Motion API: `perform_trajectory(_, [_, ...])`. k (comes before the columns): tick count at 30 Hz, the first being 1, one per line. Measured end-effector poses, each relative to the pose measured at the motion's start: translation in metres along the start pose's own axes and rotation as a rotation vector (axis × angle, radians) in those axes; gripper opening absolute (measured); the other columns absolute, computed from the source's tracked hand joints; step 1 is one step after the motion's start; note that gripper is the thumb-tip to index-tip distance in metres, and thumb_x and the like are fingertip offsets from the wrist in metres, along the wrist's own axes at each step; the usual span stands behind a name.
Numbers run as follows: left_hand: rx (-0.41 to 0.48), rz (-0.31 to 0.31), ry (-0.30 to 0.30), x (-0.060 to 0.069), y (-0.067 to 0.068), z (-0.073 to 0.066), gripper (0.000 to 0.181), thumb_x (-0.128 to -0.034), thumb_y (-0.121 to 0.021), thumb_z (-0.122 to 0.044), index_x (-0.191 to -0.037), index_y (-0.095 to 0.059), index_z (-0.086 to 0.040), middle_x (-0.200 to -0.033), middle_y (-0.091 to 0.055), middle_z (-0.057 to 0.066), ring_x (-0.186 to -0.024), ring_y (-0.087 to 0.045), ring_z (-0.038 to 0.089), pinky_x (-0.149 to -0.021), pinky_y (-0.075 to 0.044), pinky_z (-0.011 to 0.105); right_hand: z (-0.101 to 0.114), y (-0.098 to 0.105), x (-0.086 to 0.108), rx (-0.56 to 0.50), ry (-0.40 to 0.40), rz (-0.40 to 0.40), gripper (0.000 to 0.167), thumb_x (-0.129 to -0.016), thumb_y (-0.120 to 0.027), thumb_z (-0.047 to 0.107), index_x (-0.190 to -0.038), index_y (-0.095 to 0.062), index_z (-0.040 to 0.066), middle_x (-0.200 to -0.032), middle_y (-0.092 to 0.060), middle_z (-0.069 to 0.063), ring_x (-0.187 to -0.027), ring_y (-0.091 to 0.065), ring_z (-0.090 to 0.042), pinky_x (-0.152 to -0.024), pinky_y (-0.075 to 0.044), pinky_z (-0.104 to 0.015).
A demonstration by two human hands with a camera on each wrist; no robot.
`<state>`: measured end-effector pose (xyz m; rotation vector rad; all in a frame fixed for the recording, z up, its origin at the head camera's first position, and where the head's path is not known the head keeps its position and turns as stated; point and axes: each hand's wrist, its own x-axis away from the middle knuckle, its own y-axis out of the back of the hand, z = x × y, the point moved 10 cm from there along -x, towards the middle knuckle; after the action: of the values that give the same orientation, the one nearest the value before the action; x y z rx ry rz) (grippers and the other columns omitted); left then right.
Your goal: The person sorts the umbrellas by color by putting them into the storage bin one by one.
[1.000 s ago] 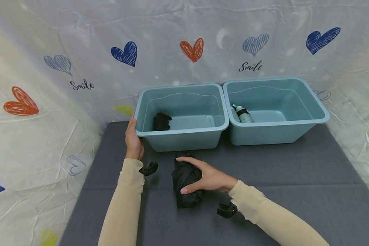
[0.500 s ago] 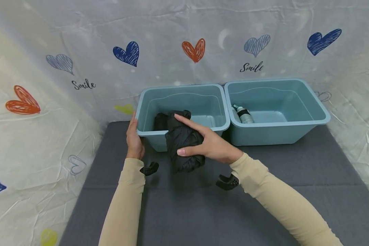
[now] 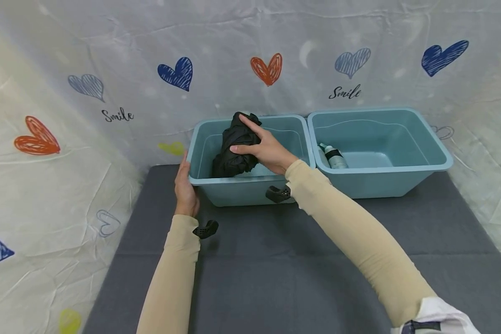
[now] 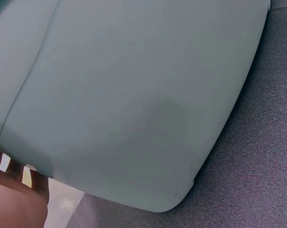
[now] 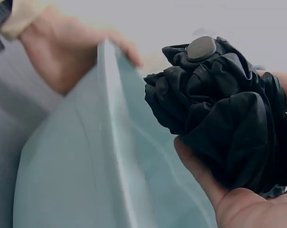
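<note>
A black folded umbrella (image 3: 235,150), its fabric bunched and a grey round cap (image 5: 201,48) at one end, is tilted over the left light-blue bin (image 3: 250,192). My right hand (image 3: 267,148) grips it from the right, with thumb and fingers spread around it. At the bin's left end, my left hand (image 3: 186,188) rests against the outside with fairly straight fingers. In the left wrist view, only part of that hand (image 4: 20,199) shows beside the bin wall (image 4: 134,104). The small black bundle inside the bin is hidden or merges with the umbrella.
Another light-blue bin (image 3: 384,183) stands close on the right, with a pale bottle with a black band (image 3: 336,157) at its left end. Both bins stand on a dark grey cloth-covered table (image 3: 250,278), before a pale curtain (image 3: 234,28) printed with hearts.
My right hand has lifted the umbrella off the table and carried it forward and up, over the front rim of the left bin. The left hand stays at the bin's end.
</note>
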<state>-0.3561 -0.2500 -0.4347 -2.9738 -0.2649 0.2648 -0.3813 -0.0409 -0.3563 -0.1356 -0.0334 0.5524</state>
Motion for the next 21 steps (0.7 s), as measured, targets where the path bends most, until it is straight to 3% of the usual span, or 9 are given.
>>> perform_trajectory(5, [0.011, -0.011, 0.007, 0.0, 0.001, 0.002, 0.05, -0.1125, -0.028, -0.033, -0.163, -0.025, -0.029, -0.166, -0.023, -0.01, -0.151, -0.023, 0.01, -0.121, -0.024, 0.035, -0.018, 0.005, -0.02, -0.014, -0.074, -0.05, 0.088, -0.095, -0.073, 0.005, -0.161, -0.027, 0.038, -0.169, -0.006, 0.008, -0.152, -0.023, -0.023, -0.114, -0.038, -0.044])
perform_trajectory(12, [-0.008, -0.013, 0.008, 0.0, 0.001, 0.002, 0.05, -0.1125, -0.028, -0.033, -0.162, -0.026, -0.03, -0.166, -0.023, -0.011, -0.151, -0.022, 0.009, -0.121, -0.023, 0.036, -0.045, 0.001, -0.035, 0.066, -0.163, -0.061, 0.091, -0.095, -0.074, 0.008, -0.162, -0.023, 0.039, -0.17, -0.002, 0.005, -0.154, -0.016, -0.025, -0.115, -0.036, -0.047])
perform_trajectory(21, [-0.03, -0.008, -0.003, 0.0, 0.002, 0.001, 0.05, -0.1126, -0.027, -0.034, -0.162, -0.026, -0.03, -0.166, -0.025, -0.01, -0.151, -0.023, 0.012, -0.122, -0.022, 0.041, -0.058, 0.001, -0.046, 0.296, -0.203, -0.059, 0.096, -0.09, -0.078, 0.005, -0.164, -0.023, 0.03, -0.171, -0.004, -0.001, -0.155, -0.01, -0.026, -0.115, -0.036, -0.047])
